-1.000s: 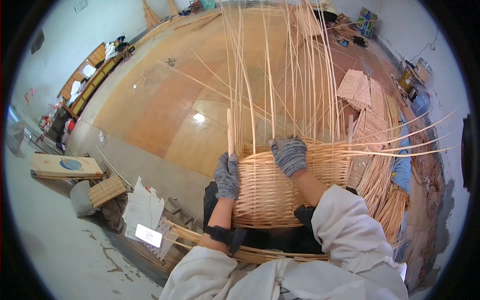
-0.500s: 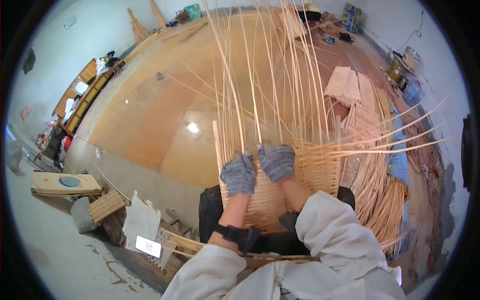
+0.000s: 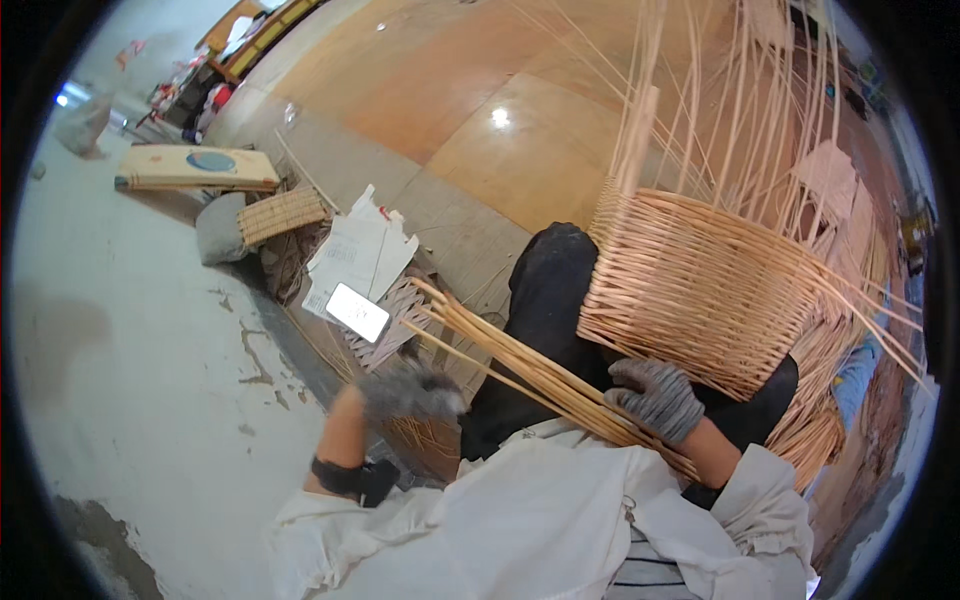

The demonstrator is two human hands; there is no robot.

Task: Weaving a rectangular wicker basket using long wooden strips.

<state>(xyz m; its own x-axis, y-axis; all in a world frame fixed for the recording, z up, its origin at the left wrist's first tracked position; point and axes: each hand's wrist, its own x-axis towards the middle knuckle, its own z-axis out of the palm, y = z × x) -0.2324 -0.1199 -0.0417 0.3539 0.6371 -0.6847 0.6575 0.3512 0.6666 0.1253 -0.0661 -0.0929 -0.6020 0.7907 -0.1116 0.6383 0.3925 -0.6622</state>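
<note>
A partly woven wicker basket [image 3: 700, 285] leans on my dark-clad knees, its long upright stakes [image 3: 745, 120] rising past the rim. Across my lap lies a bundle of peeled wicker rods [image 3: 545, 375]. My right hand [image 3: 662, 398], in a grey striped glove, is closed at these rods with its fingers curled, just below the basket's lower edge. My left hand [image 3: 412, 392], gloved too, is out to the left near the rods' far ends. Motion smears its fingers, so what they hold does not show.
By the wall on the left are a lit phone [image 3: 358, 312], torn white sheeting [image 3: 360, 250], a small woven piece [image 3: 282, 215] and a long printed box [image 3: 200, 168]. More loose rods [image 3: 800, 425] lie heaped at the right beside a blue sheet [image 3: 855, 380].
Both hands have left the basket's upper part. The left has swung down to the left; the right has dropped to the rods on my lap. My view has turned left and down.
</note>
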